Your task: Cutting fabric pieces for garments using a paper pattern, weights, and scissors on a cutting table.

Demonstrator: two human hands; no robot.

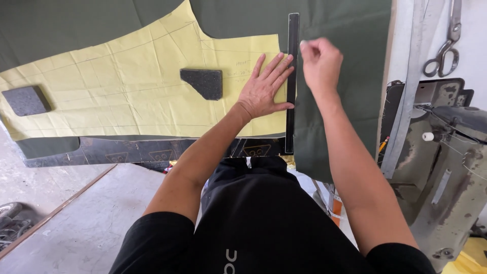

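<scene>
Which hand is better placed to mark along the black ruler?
The right hand: it is pinched beside the ruler on the green fabric, while the left hand lies flat on the yellow pattern paper.

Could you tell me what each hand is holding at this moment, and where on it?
The left hand grips nothing; it presses flat on the yellow paper pattern beside the black ruler. The right hand pinches something small and pale at its fingertips; what it is cannot be told.

A single head-worn camera looks steeply down from above the person's chest, facing forward over the desk (152, 152) at close range. The desk fills the frame's upper half, floor lower left, probably a machine at right.
</scene>
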